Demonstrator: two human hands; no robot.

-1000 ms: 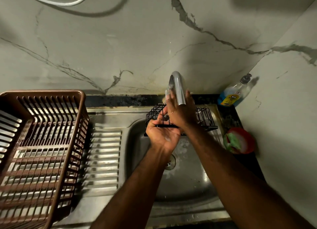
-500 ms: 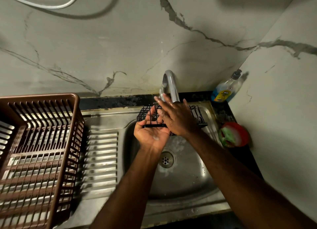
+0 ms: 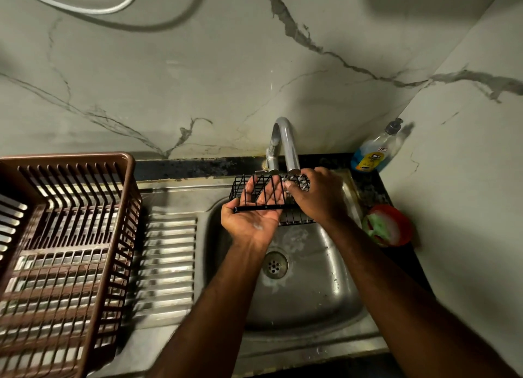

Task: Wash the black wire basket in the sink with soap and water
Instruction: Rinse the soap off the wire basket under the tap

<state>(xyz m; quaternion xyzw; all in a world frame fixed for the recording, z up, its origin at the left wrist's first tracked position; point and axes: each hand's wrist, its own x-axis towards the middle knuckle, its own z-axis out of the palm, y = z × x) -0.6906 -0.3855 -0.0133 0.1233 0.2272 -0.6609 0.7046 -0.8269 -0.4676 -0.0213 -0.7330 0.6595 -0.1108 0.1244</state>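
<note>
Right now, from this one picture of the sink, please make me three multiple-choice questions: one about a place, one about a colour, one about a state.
1. Where does the soap bottle stand? A. In the corner right of the tap. B. On the draining board. C. In the basin.
2. What colour is the dish rack? A. White. B. Brown. C. Green.
3. How is the black wire basket? A. Lying on the drain. B. Standing in the rack. C. Held up under the tap.
Answers: 1 A, it stands by the wall corner; 2 B, its slats are brown; 3 C, the left hand carries it while the right hand grips what looks like a silvery scrubber on it.
</note>
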